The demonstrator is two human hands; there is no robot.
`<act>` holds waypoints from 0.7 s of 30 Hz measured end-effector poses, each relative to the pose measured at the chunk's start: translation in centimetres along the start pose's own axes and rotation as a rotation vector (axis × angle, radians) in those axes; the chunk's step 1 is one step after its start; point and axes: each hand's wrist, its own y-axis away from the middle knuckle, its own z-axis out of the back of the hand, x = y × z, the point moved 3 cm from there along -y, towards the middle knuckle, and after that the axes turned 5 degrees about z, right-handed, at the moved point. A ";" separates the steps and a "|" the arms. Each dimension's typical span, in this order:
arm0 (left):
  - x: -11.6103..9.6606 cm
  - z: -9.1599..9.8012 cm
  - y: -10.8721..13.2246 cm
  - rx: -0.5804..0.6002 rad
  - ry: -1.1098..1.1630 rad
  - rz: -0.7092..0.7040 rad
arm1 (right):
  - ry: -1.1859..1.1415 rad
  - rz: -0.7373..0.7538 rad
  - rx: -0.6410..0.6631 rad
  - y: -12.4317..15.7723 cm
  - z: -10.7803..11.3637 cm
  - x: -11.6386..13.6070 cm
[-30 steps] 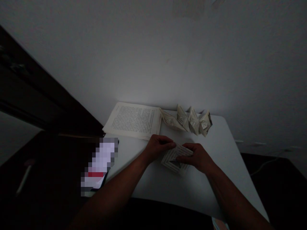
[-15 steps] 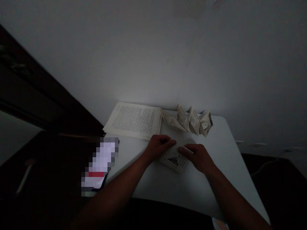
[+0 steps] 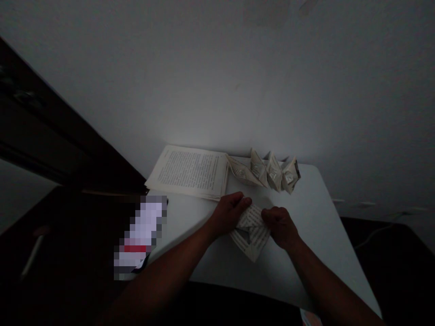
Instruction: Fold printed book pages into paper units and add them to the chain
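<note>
Between my hands is a folded sheet of printed paper, raised over the table, with a triangular gap showing in its folds and one corner pointing toward me. My left hand pinches its left edge, the thumb on top. On the opposite edge, my right hand grips the paper with curled fingers. Just beyond them stand several folded paper boats in a row, made of similar printed paper. A stack of printed pages lies to the left of the boats.
The white table has its far side against a grey wall. A phone, blurred out, lies at the table's left edge. Dark wooden furniture or a door frame rises on the left. A cable runs at the right.
The folded paper has turned and spread wider, its near corner now lower. My right hand has shifted slightly right and curled tighter; my left hand has moved a little to the right.
</note>
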 end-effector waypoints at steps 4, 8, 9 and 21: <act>0.4 0.1 -0.1 -0.006 0.096 0.031 | 0.012 -0.058 -0.019 0.0 0.0 0.0; 0.4 -0.2 -0.2 0.017 0.129 0.042 | -0.027 -0.075 -0.060 0.2 0.2 -0.4; 0.4 -0.3 -0.2 0.021 0.127 0.042 | -0.060 -0.076 -0.065 0.2 0.2 -0.7; 0.2 -0.4 -0.2 0.015 0.105 0.029 | -0.231 -0.054 -0.067 0.4 0.2 -2.1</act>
